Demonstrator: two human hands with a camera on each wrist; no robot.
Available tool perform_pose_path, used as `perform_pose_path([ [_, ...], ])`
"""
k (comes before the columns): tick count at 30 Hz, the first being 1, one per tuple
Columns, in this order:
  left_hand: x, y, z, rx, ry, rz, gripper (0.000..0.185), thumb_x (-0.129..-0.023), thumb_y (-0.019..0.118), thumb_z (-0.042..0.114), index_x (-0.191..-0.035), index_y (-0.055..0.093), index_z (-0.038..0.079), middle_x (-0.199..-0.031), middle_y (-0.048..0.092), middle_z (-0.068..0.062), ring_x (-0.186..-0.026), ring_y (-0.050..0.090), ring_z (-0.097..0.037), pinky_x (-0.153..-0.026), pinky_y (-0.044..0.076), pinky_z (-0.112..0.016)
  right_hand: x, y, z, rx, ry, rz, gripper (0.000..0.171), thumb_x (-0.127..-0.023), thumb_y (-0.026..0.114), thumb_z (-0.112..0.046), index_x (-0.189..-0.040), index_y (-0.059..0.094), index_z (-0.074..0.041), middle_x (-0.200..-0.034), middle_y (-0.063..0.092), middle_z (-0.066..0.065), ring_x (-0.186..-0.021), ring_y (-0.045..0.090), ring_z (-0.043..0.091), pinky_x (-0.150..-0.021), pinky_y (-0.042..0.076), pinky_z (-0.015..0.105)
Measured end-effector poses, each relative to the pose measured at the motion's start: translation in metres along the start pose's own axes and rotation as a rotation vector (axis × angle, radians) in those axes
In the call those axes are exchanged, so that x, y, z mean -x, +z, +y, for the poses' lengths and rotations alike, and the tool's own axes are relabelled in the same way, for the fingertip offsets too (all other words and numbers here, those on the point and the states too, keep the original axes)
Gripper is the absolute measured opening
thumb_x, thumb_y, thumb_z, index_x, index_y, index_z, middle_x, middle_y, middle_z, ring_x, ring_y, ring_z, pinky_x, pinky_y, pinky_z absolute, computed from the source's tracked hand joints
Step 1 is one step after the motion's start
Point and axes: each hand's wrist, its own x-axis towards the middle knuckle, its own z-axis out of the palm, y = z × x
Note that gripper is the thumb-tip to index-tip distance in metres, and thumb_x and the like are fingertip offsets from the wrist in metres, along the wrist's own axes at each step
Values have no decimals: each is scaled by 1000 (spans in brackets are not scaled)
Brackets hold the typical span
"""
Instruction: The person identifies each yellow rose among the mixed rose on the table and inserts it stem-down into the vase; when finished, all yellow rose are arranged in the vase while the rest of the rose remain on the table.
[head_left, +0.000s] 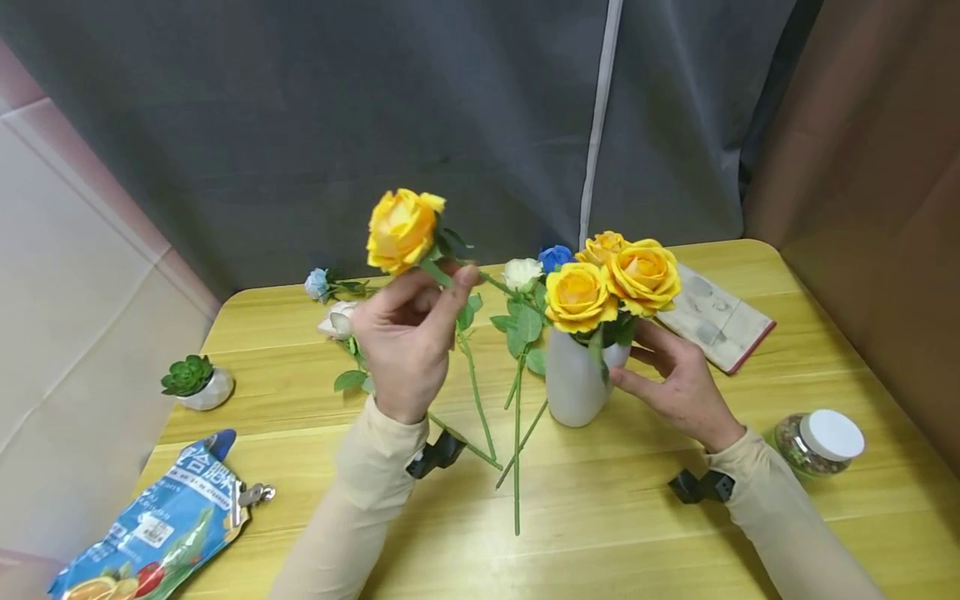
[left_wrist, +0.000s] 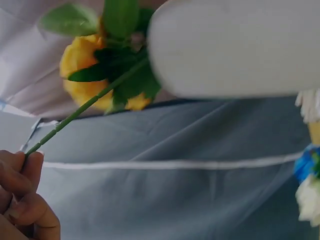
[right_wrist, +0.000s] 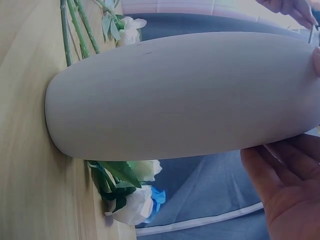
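Note:
My left hand [head_left: 412, 342] pinches the green stem of a yellow rose [head_left: 405, 231] raised above the table, its bloom tilted to the left. In the left wrist view that stem [left_wrist: 80, 111] runs from my fingertips toward the vase's mouth. A white vase [head_left: 573, 379] stands upright, holding several yellow roses [head_left: 581, 297]. My right hand [head_left: 686, 387] grips it near the rim, with the thumb in front; the far fingers are partly hidden. Loose stems [head_left: 517, 450] lie left of the vase, with a white rose [head_left: 522, 272] and a blue rose [head_left: 556, 257] behind them.
At the left are a potted succulent [head_left: 206, 387] and a blue bag [head_left: 161, 525] with a metal clip [head_left: 255, 494]. A pale blue flower [head_left: 317, 284] lies at the back. On the right lie a notebook [head_left: 716, 321] and a white-lidded jar [head_left: 821, 442].

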Motion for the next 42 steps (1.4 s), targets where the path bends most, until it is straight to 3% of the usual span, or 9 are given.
perform_pose_path([
  [8, 21, 15, -14, -127, -57, -203, 8, -83, 79, -6, -90, 75, -8, -49, 47, -3, -45, 39, -8, -45, 32, -22, 1, 0, 0, 0, -6, 4, 60, -90, 72, 8, -146, 52, 2, -140, 57, -17, -128, 57, 2, -101, 50, 16],
  [15, 32, 23, -22, -180, -143, -365, 14, -85, 78, -4, -73, 71, -1, -56, 52, -5, -56, 46, -12, -52, 40, -23, 1, 1, -1, -34, -47, 7, 64, -85, 71, 15, -145, 50, 8, -141, 58, -17, -128, 57, 2, -101, 50, 16],
  [19, 35, 24, -25, -235, -146, -437, 6, -85, 78, -2, -81, 75, -1, -65, 51, -5, -57, 42, -13, -53, 35, -23, 1, 1, -4, -29, -42, 6, 68, -85, 75, 13, -147, 50, 2, -144, 57, -13, -131, 55, 4, -105, 48, 16],
  [26, 33, 22, -26, -324, -108, -494, 25, -85, 79, 1, -64, 65, 4, -70, 49, -5, -58, 43, -12, -54, 36, -23, 1, 0, -4, 15, -50, 14, 73, -83, 80, 10, -148, 51, -4, -144, 59, -12, -132, 56, 4, -109, 44, 17],
  [29, 33, 20, -25, -314, -131, -485, 10, -84, 82, 3, -78, 74, 2, -70, 50, -4, -56, 43, -11, -51, 36, -23, 2, 0, -2, -6, -54, 14, 74, -82, 80, 12, -148, 50, -3, -145, 58, -11, -133, 55, 5, -109, 44, 18],
  [32, 34, 19, -25, -279, -155, -464, 14, -83, 82, 1, -76, 71, 0, -69, 48, -4, -56, 42, -12, -51, 34, -23, 2, 0, -1, -14, -49, 15, 74, -82, 80, 11, -148, 49, -2, -145, 58, -12, -133, 55, 4, -109, 44, 17],
  [36, 34, 21, -27, -270, -172, -481, 21, -84, 80, 0, -70, 64, 2, -67, 47, -5, -59, 42, -13, -54, 34, -24, 0, 0, 0, -119, -64, -9, 81, -83, 77, 14, -154, 41, -3, -151, 53, -3, -137, 52, 8, -110, 45, 20],
  [38, 35, 21, -29, -283, -174, -494, 15, -84, 80, 0, -74, 68, 2, -68, 47, -5, -60, 42, -13, -54, 34, -24, -1, 1, 0, -157, -63, -21, 83, -84, 75, 15, -156, 38, -5, -153, 50, 0, -138, 51, 10, -109, 46, 20],
  [42, 35, 19, -30, -290, -167, -502, 9, -85, 80, 1, -79, 72, 2, -69, 50, -5, -58, 42, -13, -53, 34, -23, -2, 2, -1, -93, -58, -17, 80, -84, 77, 13, -154, 41, -4, -151, 52, -7, -136, 52, 6, -108, 47, 19],
])
